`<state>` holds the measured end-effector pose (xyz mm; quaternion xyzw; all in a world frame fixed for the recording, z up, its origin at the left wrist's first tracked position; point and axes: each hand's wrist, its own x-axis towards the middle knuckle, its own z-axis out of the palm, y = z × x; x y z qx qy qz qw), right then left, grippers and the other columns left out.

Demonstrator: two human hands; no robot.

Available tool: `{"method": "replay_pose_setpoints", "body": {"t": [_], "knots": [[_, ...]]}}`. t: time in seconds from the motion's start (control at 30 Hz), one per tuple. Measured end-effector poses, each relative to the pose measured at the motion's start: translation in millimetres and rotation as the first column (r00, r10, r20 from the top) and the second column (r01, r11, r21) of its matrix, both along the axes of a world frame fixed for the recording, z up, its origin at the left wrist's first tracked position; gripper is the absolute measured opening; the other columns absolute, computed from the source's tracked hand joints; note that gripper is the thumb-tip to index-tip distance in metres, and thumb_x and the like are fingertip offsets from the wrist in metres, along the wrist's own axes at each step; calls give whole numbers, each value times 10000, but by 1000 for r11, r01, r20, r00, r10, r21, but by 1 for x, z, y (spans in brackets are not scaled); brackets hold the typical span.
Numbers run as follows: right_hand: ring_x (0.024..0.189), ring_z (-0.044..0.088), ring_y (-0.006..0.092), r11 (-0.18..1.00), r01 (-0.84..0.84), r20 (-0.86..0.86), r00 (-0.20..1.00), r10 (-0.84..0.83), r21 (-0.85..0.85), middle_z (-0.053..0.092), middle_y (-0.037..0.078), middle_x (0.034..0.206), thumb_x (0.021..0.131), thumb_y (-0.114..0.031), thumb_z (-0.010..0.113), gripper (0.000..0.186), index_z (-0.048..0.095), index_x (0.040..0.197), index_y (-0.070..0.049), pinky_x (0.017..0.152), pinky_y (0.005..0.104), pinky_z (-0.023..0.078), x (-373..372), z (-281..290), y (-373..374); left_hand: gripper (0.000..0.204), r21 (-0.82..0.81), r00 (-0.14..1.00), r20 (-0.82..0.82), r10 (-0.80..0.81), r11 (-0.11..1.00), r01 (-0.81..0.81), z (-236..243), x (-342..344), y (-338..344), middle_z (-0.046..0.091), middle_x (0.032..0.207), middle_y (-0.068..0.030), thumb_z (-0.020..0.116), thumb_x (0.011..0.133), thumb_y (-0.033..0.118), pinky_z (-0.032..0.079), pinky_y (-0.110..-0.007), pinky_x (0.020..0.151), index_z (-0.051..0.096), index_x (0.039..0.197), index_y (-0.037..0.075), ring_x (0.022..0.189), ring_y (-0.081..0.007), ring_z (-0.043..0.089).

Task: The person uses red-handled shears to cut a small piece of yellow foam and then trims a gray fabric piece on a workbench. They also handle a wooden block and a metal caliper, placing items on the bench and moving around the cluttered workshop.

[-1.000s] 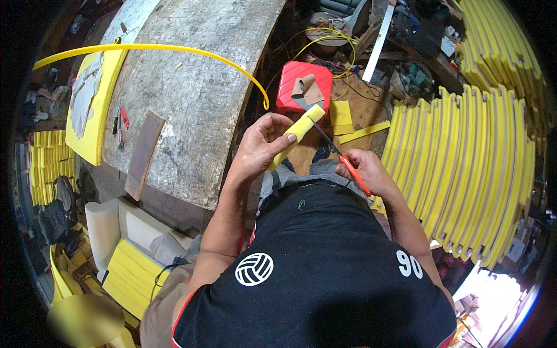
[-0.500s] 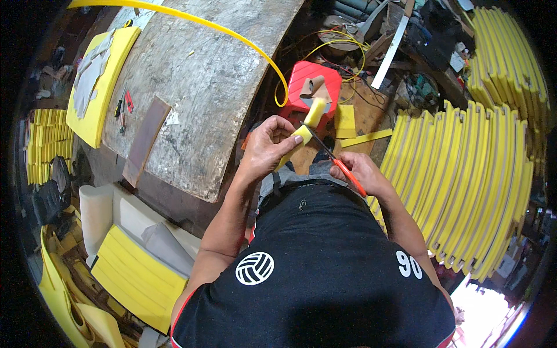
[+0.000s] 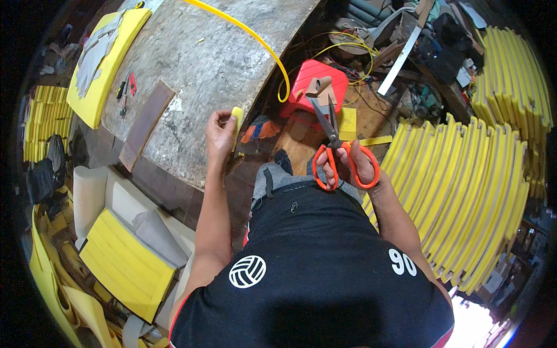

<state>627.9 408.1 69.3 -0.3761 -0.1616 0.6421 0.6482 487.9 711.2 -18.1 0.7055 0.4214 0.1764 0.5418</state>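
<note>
Near the front right edge of the worn worktable [image 3: 185, 122], my left hand [image 3: 220, 134] grips a yellow foam strip [image 3: 237, 116] between thumb and fingers. My right hand [image 3: 354, 168] holds scissors with orange handles [image 3: 330, 139], fingers in the loops and blades pointing up, slightly open, in front of a red ridged plastic stool [image 3: 307, 72] with a brown scrap [image 3: 323, 87] on its top. A yellow block [image 3: 348, 124] and a narrow yellow offcut [image 3: 377, 141] lie beside the stool on a wooden board [image 3: 293, 145]. A looped yellow tube [image 3: 243, 29] reaches over the table.
Yellow foam panels are stacked at right [image 3: 447, 197] and left [image 3: 46, 119]. The table bears a yellow pad [image 3: 87, 107], small tools [image 3: 125, 93] and a plank [image 3: 145, 124]. A pale upholstered piece [image 3: 90, 200] stands lower left; cables [image 3: 362, 49] lie behind the stool.
My left hand has moved left toward the table with the foam, away from the scissors. The scissors have turned upright, loops facing up. The short foam end above the blades earlier is no longer visible there.
</note>
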Motion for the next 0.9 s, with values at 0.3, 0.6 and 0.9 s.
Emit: {"method": "replay_pose_setpoints", "body": {"t": [0.3,0.6,0.9], "knots": [[765,602,159,992,-82,62,994,88,-96,578,69,876,889,-736,270,845,538,1178,11,675,281,489,9,-5,21,160,-204,999,2,42,978,-41,7,-9,0,642,835,-33,520,915,71,481,-262,674,674,946,42,734,-109,578],[840,648,210,937,-343,-427,838,339,70,630,124,938,849,-770,294,932,542,1198,58,794,340,556,18,-16,81,250,-522,933,359,37,837,167,89,11,-81,657,991,-41,588,943,191,457,-246,794,637,1108,9,891,-94,583],[883,640,238,827,-554,-498,693,522,97,625,134,961,847,-778,278,939,534,1209,50,824,357,536,4,-33,112,154,-766,906,250,342,642,-30,97,-17,-79,646,921,-46,606,920,152,512,-276,746,605,1009,26,817,-126,612]]}}
